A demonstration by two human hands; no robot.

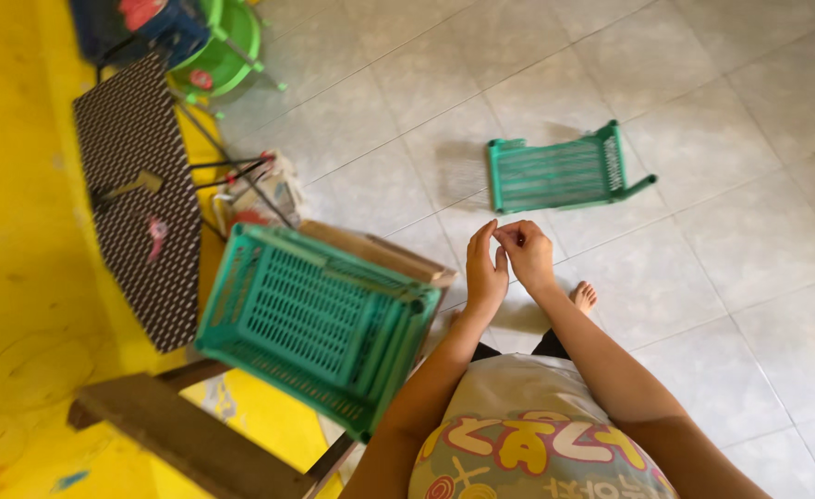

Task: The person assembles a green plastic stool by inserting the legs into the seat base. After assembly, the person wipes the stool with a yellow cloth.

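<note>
1. Nearest the camera: a printed shirt (528, 434) at the bottom edge, with both forearms reaching forward from it.
2. Left hand (484, 273): raised over the tiled floor (759, 231), fingers (483, 238) nearly straight and close together, tips meeting the right hand. Whether anything is pinched between them cannot be told.
3. Right hand (528, 254): fingers curled inward into a loose fist, knuckles up, touching the left fingertips. Any item inside is too small to see.
4. A bare foot (584, 296) shows on the floor just below the right wrist.
5. Green plastic crate (320, 323): tilted on its side, just left of the left forearm, resting on a wooden frame (186, 430).
6. Second green crate piece (555, 171): lying flat on the floor, beyond the hands, apart from them.
7. Far left: yellow surface (19, 277) with a dark patterned panel (139, 194) lying on it; a green plastic item (227, 46) near the top edge.
</note>
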